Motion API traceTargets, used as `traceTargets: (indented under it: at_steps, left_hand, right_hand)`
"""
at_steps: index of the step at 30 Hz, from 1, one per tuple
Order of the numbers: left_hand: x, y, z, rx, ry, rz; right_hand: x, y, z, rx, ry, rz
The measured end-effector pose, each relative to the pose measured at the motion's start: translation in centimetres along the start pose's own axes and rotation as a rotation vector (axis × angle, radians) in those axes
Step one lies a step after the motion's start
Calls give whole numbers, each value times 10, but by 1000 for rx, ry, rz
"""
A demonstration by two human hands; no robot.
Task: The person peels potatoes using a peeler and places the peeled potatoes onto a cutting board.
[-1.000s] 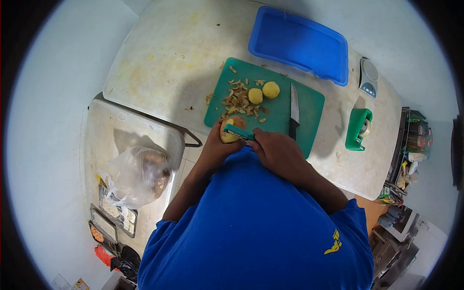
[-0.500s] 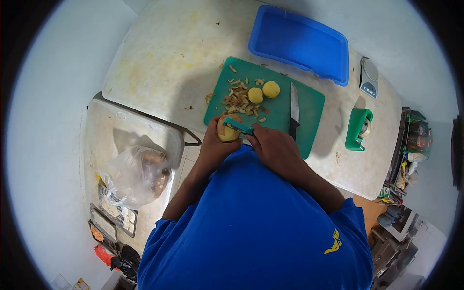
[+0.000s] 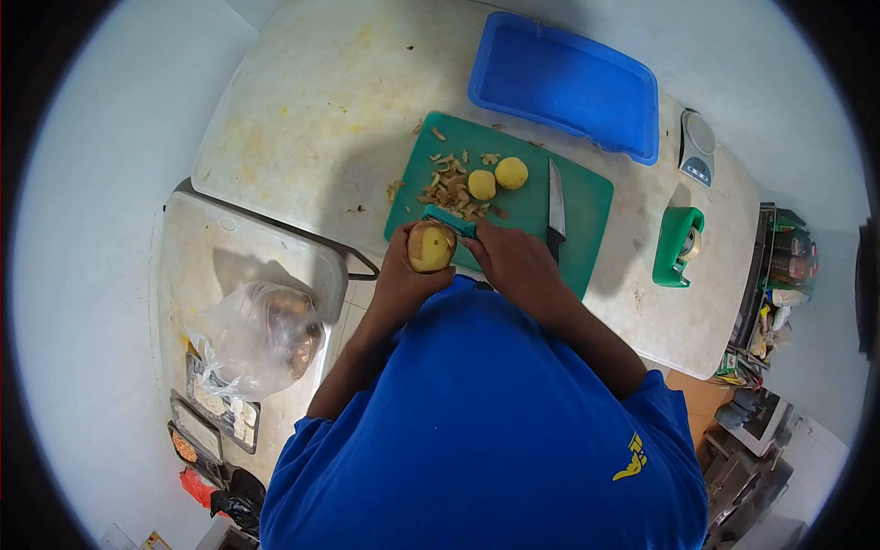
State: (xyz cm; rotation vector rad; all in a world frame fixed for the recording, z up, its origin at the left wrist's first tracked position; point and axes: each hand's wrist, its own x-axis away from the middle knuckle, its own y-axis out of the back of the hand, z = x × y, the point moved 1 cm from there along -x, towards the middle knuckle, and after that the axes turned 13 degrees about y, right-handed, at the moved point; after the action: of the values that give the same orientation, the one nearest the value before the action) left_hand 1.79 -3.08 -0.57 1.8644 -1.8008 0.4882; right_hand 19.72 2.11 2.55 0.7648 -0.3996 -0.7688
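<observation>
My left hand [image 3: 404,275] is closed around a partly peeled potato [image 3: 433,249], with brown skin left on its left side. In my right hand [image 3: 513,261] is a teal peeler [image 3: 447,220], its head at the potato's far edge. Both are at the near-left edge of a green cutting board [image 3: 532,211]. On the board lie two peeled potatoes, one nearer the middle [image 3: 481,184] and one just beyond it [image 3: 511,172], beside a heap of peelings [image 3: 447,191]. A knife [image 3: 556,206] rests at the board's right, its handle partly behind my right hand.
Beyond the board sits a blue tray [image 3: 564,87]. A kitchen scale [image 3: 698,147] and a green tape dispenser [image 3: 676,246] stand at the right. A clear plastic bag [image 3: 261,335] of brown items is on the left table, near flat trays [image 3: 220,399].
The peeler has moved up from across the potato to its far edge. More of the potato's yellow face shows towards me now.
</observation>
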Motion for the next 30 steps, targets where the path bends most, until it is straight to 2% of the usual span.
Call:
traceTargets:
  at_steps: [2,5,8,11,14,17,20,22,26,29,30]
  left_hand:
    - [-1,2,2,13,32,11]
    - [16,2,-12,-43,-64,76]
    - [22,-2,-29,-43,-110,111]
    - [10,-3,-16,22,-124,118]
    - [6,-1,-10,-7,-136,86]
    - [5,-2,-7,-60,-147,54]
    - [3,-5,-9,-121,-161,48]
    - [5,-7,-12,-127,-188,37]
    - [8,-7,-17,-136,-232,20]
    - [8,-7,-13,-80,-207,52]
    - [6,-6,-9,-86,-205,69]
  right_hand:
    - [-1,-9,-7,3,41,-44]
    - [-8,-29,-48,111,-119,-13]
    - [0,-30,-69,28,-166,61]
    - [2,-21,-77,-8,-230,20]
    - [4,0,-63,-164,-185,-95]
    - [5,17,-35,-445,-139,-216]
    - [6,21,-5,-390,175,-349]
    - [3,16,0,-336,212,-377]
    - [-3,-7,-14,-413,151,-357]
    - [-6,-21,-26,-684,52,-360]
    - [-7,-23,-27,-706,91,-387]
